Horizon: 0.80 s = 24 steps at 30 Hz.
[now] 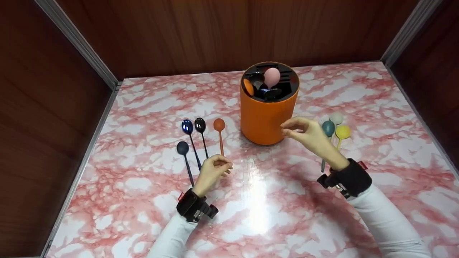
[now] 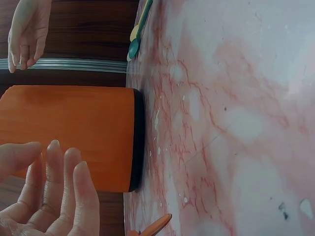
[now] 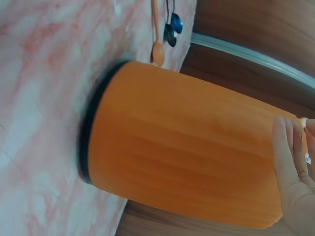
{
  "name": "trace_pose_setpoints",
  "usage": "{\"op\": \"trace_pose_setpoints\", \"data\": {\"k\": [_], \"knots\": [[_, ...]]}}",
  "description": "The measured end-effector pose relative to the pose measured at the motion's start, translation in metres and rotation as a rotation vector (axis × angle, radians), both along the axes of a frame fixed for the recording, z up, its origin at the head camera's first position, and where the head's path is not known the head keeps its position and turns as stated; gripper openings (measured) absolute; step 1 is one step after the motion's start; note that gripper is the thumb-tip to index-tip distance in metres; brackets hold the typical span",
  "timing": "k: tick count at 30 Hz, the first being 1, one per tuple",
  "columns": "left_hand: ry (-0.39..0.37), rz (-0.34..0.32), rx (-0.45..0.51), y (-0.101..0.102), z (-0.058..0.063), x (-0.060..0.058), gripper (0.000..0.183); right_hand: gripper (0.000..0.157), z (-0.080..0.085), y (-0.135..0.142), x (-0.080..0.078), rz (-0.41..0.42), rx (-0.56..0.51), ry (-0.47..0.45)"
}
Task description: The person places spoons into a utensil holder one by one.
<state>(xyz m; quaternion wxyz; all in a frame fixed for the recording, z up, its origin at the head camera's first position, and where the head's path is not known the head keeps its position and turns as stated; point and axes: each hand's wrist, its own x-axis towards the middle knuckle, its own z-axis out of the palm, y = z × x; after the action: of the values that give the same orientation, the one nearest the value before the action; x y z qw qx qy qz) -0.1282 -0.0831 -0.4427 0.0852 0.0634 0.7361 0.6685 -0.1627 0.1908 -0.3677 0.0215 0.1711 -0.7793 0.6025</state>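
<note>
An orange cylindrical utensil holder [image 1: 267, 122] with a black slotted top stands upright on the table. In it are a pink spoon [image 1: 273, 76], an orange utensil [image 1: 248, 87] and dark ones. My right hand [image 1: 312, 134] hovers in front of the holder's right side, thumb and fingertips loosely bent, nothing between them. The left hand [image 1: 214, 172] hangs over the table, fingers relaxed and holding nothing. Close by it lies an orange spoon [image 1: 219, 124], its handle end overlapped by the hand in the head view. The left wrist view shows the left hand [image 2: 59, 191] with bare fingers.
Left of the orange spoon lie a shiny black spoon [image 1: 200, 124], a shiny blue one [image 1: 187, 127] and a matte dark one [image 1: 183, 148]. Teal [image 1: 328, 128], yellow [image 1: 343, 132] and pale [image 1: 336, 118] spoons lie at right, partly behind the right arm. Wooden panels surround the marbled table [image 1: 143, 215].
</note>
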Motion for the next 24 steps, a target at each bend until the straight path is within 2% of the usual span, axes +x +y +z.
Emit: {"op": "trace_pose_setpoints", "data": {"k": [9,18,24], "knots": [[-0.003,-0.001,0.007,-0.004,-0.025,-0.013,0.016,0.015,-0.011,0.000,0.008,-0.008,0.038,-0.024],[0.059,0.014,-0.073,-0.003,-0.023,-0.021,0.015,0.016,-0.028,0.003,0.011,0.017,-0.025,-0.071],[0.030,0.070,-0.121,-0.004,-0.021,-0.034,0.012,0.017,-0.035,0.005,0.016,0.036,-0.012,-0.113]]}}
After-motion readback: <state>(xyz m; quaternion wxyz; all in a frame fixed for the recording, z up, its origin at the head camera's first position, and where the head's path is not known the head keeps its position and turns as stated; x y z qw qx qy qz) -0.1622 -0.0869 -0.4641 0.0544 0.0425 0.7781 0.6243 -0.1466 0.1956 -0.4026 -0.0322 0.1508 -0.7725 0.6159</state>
